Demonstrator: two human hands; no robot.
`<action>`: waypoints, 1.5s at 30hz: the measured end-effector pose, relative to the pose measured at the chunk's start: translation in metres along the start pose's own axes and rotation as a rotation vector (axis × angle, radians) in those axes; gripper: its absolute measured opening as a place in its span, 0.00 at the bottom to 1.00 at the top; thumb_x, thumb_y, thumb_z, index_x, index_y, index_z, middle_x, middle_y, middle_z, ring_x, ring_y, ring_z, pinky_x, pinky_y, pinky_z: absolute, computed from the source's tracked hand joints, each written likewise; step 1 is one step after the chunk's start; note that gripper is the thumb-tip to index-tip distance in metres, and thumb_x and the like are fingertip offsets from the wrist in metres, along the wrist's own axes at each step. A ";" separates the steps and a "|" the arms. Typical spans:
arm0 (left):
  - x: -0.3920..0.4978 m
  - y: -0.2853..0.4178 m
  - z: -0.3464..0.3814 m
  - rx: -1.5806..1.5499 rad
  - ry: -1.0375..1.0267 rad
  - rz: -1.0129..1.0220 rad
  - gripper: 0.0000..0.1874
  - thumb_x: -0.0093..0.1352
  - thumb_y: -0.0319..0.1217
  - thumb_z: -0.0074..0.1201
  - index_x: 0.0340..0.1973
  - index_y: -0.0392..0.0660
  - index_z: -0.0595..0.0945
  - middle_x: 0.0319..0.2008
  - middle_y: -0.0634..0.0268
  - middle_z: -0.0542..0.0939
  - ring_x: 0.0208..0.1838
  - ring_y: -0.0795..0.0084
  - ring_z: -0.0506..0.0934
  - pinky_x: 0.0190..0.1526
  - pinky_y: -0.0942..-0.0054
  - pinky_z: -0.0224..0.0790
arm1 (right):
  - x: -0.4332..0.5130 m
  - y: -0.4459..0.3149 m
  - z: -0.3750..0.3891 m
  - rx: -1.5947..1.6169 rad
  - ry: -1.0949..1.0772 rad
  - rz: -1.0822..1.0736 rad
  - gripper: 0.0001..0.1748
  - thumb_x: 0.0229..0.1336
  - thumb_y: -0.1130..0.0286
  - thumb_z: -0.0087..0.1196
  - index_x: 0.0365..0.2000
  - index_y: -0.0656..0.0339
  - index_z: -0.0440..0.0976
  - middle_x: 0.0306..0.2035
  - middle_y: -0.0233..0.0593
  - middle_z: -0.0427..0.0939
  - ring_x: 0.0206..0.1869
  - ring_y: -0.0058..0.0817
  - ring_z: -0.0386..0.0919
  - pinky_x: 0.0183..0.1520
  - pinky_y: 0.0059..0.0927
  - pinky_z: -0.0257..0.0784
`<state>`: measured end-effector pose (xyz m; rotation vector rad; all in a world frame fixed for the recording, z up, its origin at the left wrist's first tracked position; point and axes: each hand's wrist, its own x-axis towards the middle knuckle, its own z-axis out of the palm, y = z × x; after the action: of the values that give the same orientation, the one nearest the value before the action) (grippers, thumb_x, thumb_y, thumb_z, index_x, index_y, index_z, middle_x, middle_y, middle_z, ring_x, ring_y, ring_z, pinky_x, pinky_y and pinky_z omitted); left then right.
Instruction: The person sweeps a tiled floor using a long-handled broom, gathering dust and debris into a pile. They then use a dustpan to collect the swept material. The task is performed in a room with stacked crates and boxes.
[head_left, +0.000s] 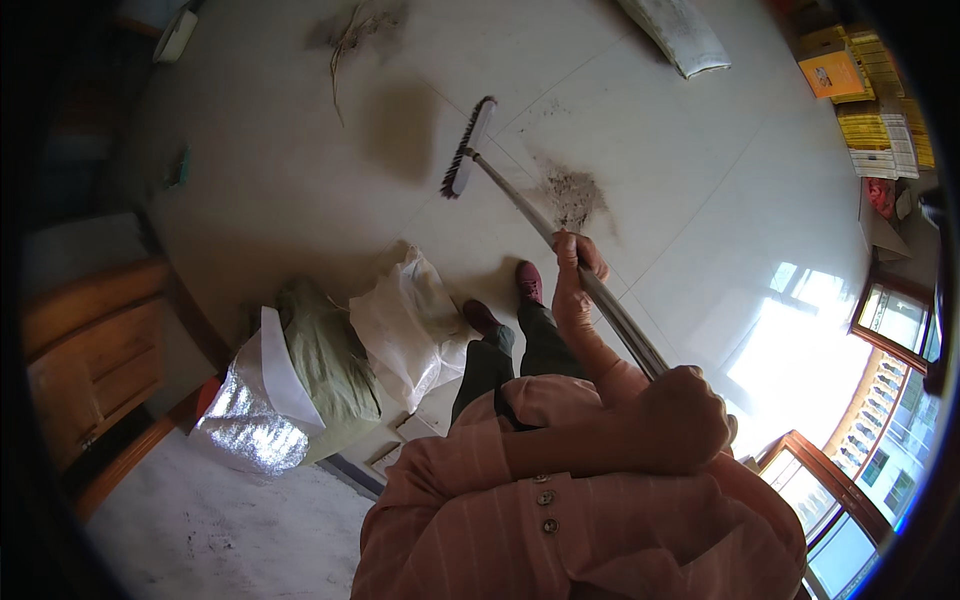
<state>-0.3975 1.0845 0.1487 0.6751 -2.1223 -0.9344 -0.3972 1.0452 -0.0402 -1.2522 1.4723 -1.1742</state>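
My right hand (577, 262) grips the metal pole of a push broom (615, 307) partway along. My left hand (686, 420) is closed around the pole's upper end near my chest, its forearm crossing in front of my body. The broom head (471, 146), pale with dark bristles, rests on the tiled floor ahead of my feet. A patch of brown dirt (574, 195) lies right of the head, beside the pole. Farther off at the upper left is another dirt patch (371, 26) with thin dry stalks (337, 67).
A white plastic bag (409, 322), a green sack (326, 367) and a silvery sheet (255, 412) stand left of my feet. Wooden furniture (112, 360) is at far left. A pale long bundle (682, 34) lies top right, near stacked yellow packs (862, 127). Open windows (825, 502) are lower right.
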 end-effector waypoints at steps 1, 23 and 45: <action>0.008 -0.012 0.005 0.000 0.014 -0.016 0.07 0.55 0.34 0.53 0.19 0.45 0.78 0.13 0.64 0.73 0.16 0.73 0.71 0.27 0.70 0.63 | 0.009 0.008 0.003 0.014 -0.023 -0.047 0.15 0.60 0.64 0.52 0.26 0.68 0.74 0.22 0.32 0.72 0.26 0.19 0.65 0.31 0.24 0.63; 0.130 -0.025 -0.010 -0.191 0.178 -0.041 0.11 0.52 0.29 0.54 0.11 0.44 0.69 0.08 0.63 0.67 0.12 0.71 0.68 0.19 0.72 0.58 | 0.080 -0.026 -0.085 -0.052 -0.062 0.103 0.12 0.58 0.68 0.51 0.27 0.68 0.75 0.21 0.33 0.72 0.27 0.17 0.66 0.34 0.22 0.65; -0.073 -0.120 -0.259 -0.358 0.773 -0.016 0.14 0.48 0.23 0.52 0.08 0.43 0.63 0.07 0.59 0.65 0.11 0.57 0.64 0.16 0.66 0.55 | 0.088 -0.051 0.114 -0.342 -0.255 -0.132 0.11 0.55 0.64 0.56 0.36 0.58 0.72 0.34 0.33 0.72 0.37 0.25 0.69 0.42 0.29 0.66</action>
<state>-0.1318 0.9568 0.1522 0.7165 -1.2380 -0.8479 -0.2890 0.9409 -0.0156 -1.6869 1.4520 -0.8267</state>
